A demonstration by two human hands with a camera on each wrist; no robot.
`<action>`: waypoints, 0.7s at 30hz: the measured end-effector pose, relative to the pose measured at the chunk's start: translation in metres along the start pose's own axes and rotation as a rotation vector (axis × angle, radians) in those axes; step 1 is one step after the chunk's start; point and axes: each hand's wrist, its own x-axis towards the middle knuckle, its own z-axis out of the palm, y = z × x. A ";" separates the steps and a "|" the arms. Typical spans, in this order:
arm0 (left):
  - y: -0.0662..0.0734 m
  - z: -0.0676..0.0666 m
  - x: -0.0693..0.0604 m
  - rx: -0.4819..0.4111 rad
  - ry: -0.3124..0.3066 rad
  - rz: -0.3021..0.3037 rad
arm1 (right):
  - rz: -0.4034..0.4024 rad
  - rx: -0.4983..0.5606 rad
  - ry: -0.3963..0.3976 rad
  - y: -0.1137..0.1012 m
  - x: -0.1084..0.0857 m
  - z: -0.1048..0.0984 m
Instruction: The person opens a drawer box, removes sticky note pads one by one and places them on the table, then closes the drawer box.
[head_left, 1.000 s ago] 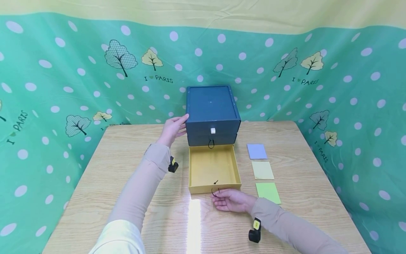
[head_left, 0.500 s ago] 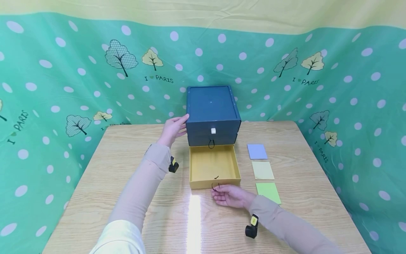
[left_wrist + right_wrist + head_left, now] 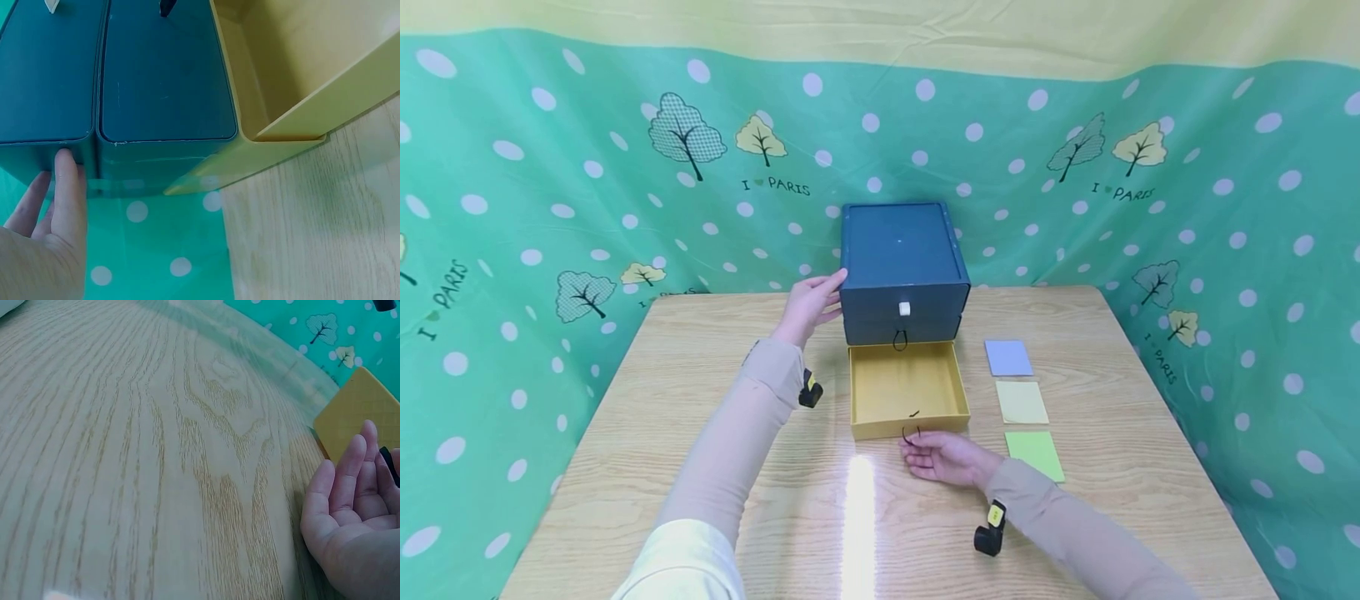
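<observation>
A dark blue drawer box (image 3: 901, 246) stands at the back of the table. Its bottom drawer, a yellow drawer (image 3: 906, 383), is pulled out toward me and has nothing inside. My left hand (image 3: 808, 308) rests on the box's left side with extended fingers, as the left wrist view also shows at the fingertips (image 3: 65, 159). At the drawer's front, my right hand (image 3: 946, 457) pinches the black cord loop (image 3: 910, 435) between thumb and forefinger; the other fingers are loosely curled. In the right wrist view the cord (image 3: 390, 467) shows only partly.
To the right of the drawer lie a blue sticky-note pad (image 3: 1008, 357), a pale yellow pad (image 3: 1022, 402) and a green pad (image 3: 1034, 456) in a row. The upper drawers have a white knob (image 3: 904, 308) and a black loop (image 3: 899, 340). A polka-dot cloth (image 3: 880, 167) hangs behind.
The yellow drawer has slid a little inward, away from me, with my right hand moving along at its cord loop. My left hand stays in place on the box.
</observation>
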 end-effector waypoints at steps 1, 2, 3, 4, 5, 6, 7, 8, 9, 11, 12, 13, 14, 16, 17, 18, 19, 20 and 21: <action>0.000 0.000 0.000 0.000 0.001 0.001 | -0.003 -0.001 -0.001 0.000 0.001 0.000; 0.000 0.000 0.000 0.000 0.003 0.001 | -0.004 -0.001 0.001 0.000 0.001 0.000; 0.000 0.000 0.000 0.001 0.004 0.002 | -0.006 -0.003 0.002 0.000 0.001 -0.001; 0.000 0.000 0.000 0.001 0.005 0.002 | -0.007 -0.004 0.005 0.000 0.002 -0.001; -0.001 0.000 0.000 0.003 0.006 0.003 | -0.007 -0.006 0.009 0.000 0.002 -0.001; -0.001 0.000 -0.001 0.002 0.008 0.003 | -0.007 -0.005 0.013 0.000 0.002 -0.001; -0.001 0.000 -0.001 0.000 0.007 0.005 | -0.006 -0.003 0.017 0.000 0.003 -0.002; -0.001 0.000 -0.001 0.001 0.007 0.005 | -0.009 -0.003 0.017 0.000 0.003 -0.002; -0.001 0.000 -0.001 0.000 0.007 0.005 | -0.008 0.002 0.022 0.000 0.004 -0.003; -0.001 0.000 -0.001 -0.004 0.007 0.005 | -0.005 0.014 0.030 0.001 0.005 -0.003; -0.001 0.000 -0.002 -0.006 0.006 0.005 | -0.004 0.018 0.033 0.001 0.005 -0.004; -0.001 -0.001 -0.002 -0.006 0.005 0.006 | -0.004 0.020 0.036 0.001 0.006 -0.004; -0.001 -0.001 -0.002 -0.004 0.004 0.005 | -0.004 0.019 0.037 0.002 0.007 -0.005; -0.001 -0.001 -0.003 -0.006 0.005 0.005 | -0.004 0.016 0.040 0.002 0.008 -0.005; -0.001 -0.001 -0.003 -0.006 0.006 0.003 | -0.006 0.015 0.039 0.002 0.009 -0.005; -0.001 -0.001 -0.003 -0.006 0.006 0.003 | -0.009 0.012 0.037 0.003 0.010 -0.005; 0.000 0.000 -0.003 -0.005 0.007 0.002 | -0.010 0.011 0.034 0.003 0.010 -0.005; 0.000 0.000 -0.003 -0.007 0.007 0.001 | -0.011 0.010 0.032 0.003 0.011 -0.005; -0.001 0.000 -0.003 -0.009 0.006 0.001 | -0.012 0.009 0.029 0.003 0.011 -0.005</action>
